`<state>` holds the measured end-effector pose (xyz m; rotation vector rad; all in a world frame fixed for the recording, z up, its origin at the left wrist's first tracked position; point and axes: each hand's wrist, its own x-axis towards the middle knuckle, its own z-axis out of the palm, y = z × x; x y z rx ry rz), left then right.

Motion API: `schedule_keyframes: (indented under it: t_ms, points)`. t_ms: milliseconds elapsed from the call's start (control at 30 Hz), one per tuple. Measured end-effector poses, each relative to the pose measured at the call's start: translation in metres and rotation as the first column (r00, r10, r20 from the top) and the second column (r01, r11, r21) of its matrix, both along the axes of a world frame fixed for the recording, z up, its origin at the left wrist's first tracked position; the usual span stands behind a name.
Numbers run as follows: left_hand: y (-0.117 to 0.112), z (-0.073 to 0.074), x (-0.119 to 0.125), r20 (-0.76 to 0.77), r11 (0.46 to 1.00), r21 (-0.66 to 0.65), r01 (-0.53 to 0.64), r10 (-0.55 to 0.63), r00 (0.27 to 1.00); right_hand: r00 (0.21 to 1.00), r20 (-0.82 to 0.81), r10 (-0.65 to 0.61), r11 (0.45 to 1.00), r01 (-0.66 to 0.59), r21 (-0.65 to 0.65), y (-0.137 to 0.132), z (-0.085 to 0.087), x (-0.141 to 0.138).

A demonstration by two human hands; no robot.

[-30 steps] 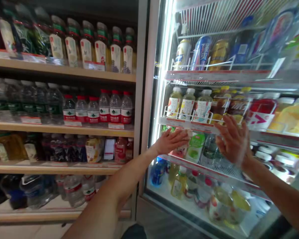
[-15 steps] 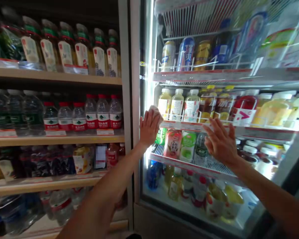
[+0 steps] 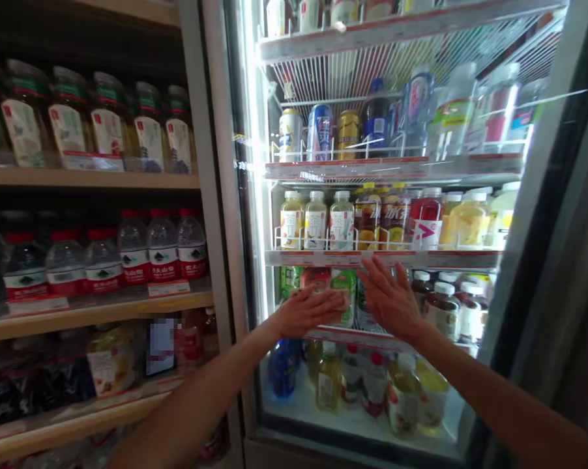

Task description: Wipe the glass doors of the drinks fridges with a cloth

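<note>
My left hand (image 3: 309, 312) lies nearly flat against the glass door (image 3: 401, 286) of a lit drinks fridge, fingers pointing right. A pale wiping cloth is mostly hidden beneath it, with only a faint edge showing by the fingers. My right hand (image 3: 390, 301) is beside it, fingers spread and pointing up to the left, with nothing in it; it is at the glass, though firm contact cannot be made out. Behind my hands, inside the fridge, stand a red-labelled bottle (image 3: 315, 277) and a green-labelled bottle (image 3: 343, 286).
Fridge shelves hold several bottles and cans, including white-capped tea bottles (image 3: 315, 221) and a blue can (image 3: 319, 133). To the left, a wooden shelf (image 3: 98, 311) carries red-capped water bottles (image 3: 136, 251). The fridge's metal frame (image 3: 220, 195) stands between them.
My left hand has slid right and down across the glass with the cloth, turning its fingers rightward and coming close to my right hand. The view has shifted, showing more of the fridge.
</note>
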<state>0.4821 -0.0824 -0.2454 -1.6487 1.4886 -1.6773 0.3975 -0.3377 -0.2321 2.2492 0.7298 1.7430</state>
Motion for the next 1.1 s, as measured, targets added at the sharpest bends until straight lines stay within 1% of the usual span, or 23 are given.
schedule_keyframes:
  t_ms: [33, 67, 133, 167, 200, 267, 333, 367, 400, 467, 500, 533, 600, 633, 667, 733, 800, 833, 867, 933, 1000, 1033, 1100]
  points:
    - [-0.004, 0.000, 0.000, -0.018, 1.000, -0.026, -0.010, 0.009, 1.000, 1.000, 0.008, -0.003, 1.000, 0.003, 0.001, -0.001, -0.001, -0.002]
    - [-0.008, 0.001, 0.000, -0.053, 0.990, -0.140, -0.036, 0.029, 0.998, 1.000, 0.023, -0.013, 1.000, 0.013, 0.012, -0.004, -0.002, -0.003]
    - [-0.017, 0.005, -0.001, -0.128, 0.902, -0.420, -0.100, 0.050, 0.991, 0.997, 0.057, -0.052, 0.997, 0.049, 0.052, -0.009, -0.003, -0.008]
    - [-0.022, 0.005, -0.002, -0.131, 0.875, -0.474, -0.100, 0.042, 0.990, 0.995, 0.069, -0.070, 0.996, 0.065, 0.067, -0.013, -0.003, -0.010]
    - [-0.028, 0.005, -0.004, -0.105, 0.896, -0.439, -0.070, 0.026, 0.994, 0.994, 0.075, -0.083, 0.994, 0.077, 0.072, -0.017, -0.005, -0.012]
    - [-0.038, 0.002, -0.010, -0.022, 0.987, -0.161, 0.027, -0.031, 0.999, 0.993, 0.061, -0.099, 0.994, 0.096, 0.058, -0.024, -0.008, -0.017]
    - [-0.049, 0.001, -0.014, -0.003, 0.996, 0.054, 0.069, -0.069, 0.998, 0.993, 0.035, -0.114, 0.993, 0.113, 0.045, -0.032, -0.014, -0.021]
    - [-0.054, 0.003, -0.015, -0.024, 0.998, 0.032, 0.058, -0.057, 0.998, 0.992, 0.026, -0.122, 0.991, 0.121, 0.052, -0.036, -0.017, -0.022]
    - [-0.060, 0.006, -0.015, -0.059, 0.997, -0.076, 0.031, -0.036, 0.998, 0.991, 0.021, -0.131, 0.989, 0.129, 0.068, -0.040, -0.019, -0.024]
    - [-0.072, 0.013, -0.016, -0.139, 0.943, -0.330, -0.049, 0.003, 0.990, 0.989, 0.023, -0.148, 0.983, 0.145, 0.112, -0.048, -0.023, -0.028]
    - [-0.078, 0.015, -0.016, -0.154, 0.928, -0.368, -0.060, 0.003, 0.988, 0.988, 0.025, -0.155, 0.980, 0.151, 0.129, -0.052, -0.025, -0.030]
    - [-0.084, 0.017, -0.017, -0.144, 0.945, -0.326, -0.037, -0.011, 0.990, 0.986, 0.024, -0.163, 0.978, 0.158, 0.140, -0.056, -0.027, -0.032]
    - [-0.095, 0.019, -0.020, -0.078, 0.995, -0.058, 0.075, -0.079, 0.994, 0.984, 0.021, -0.178, 0.973, 0.173, 0.151, -0.063, -0.031, -0.035]
    - [-0.100, 0.021, -0.022, -0.051, 0.991, 0.065, 0.117, -0.114, 0.992, 0.983, 0.019, -0.185, 0.971, 0.180, 0.156, -0.067, -0.033, -0.036]
    - [-0.105, 0.023, -0.024, -0.041, 0.985, 0.109, 0.131, -0.127, 0.991, 0.981, 0.014, -0.192, 0.969, 0.188, 0.162, -0.071, -0.035, -0.038]
    - [-0.117, 0.031, -0.027, -0.086, 0.996, -0.051, 0.073, -0.077, 0.993, 0.977, 0.012, -0.213, 0.961, 0.208, 0.180, -0.080, -0.038, -0.041]
    - [-0.128, 0.036, -0.030, -0.168, 0.964, -0.265, -0.024, -0.022, 0.986, 0.972, 0.021, -0.236, 0.953, 0.227, 0.201, -0.090, -0.042, -0.044]
    - [-0.134, 0.037, -0.031, -0.182, 0.958, -0.286, -0.035, -0.019, 0.983, 0.969, 0.024, -0.247, 0.949, 0.237, 0.208, -0.095, -0.043, -0.047]
    - [-0.138, 0.035, -0.033, -0.169, 0.973, -0.231, -0.012, -0.028, 0.985, 0.966, 0.027, -0.258, 0.945, 0.247, 0.215, -0.100, -0.045, -0.049]
    - [-0.146, 0.029, -0.035, -0.097, 0.996, 0.029, 0.087, -0.084, 0.992, 0.959, 0.023, -0.283, 0.937, 0.271, 0.221, -0.109, -0.048, -0.056]
    - [-0.152, 0.026, -0.038, -0.056, 0.961, 0.239, 0.139, -0.129, 0.990, 0.951, 0.007, -0.309, 0.927, 0.299, 0.227, -0.118, -0.050, -0.062]
    - [-0.156, 0.027, -0.039, -0.059, 0.960, 0.248, 0.133, -0.123, 0.991, 0.947, 0.002, -0.322, 0.920, 0.313, 0.236, -0.122, -0.051, -0.065]
    - [-0.165, 0.032, -0.041, -0.112, 0.994, 0.079, 0.072, -0.063, 0.992, 0.938, 0.001, -0.347, 0.905, 0.335, 0.264, -0.130, -0.052, -0.070]
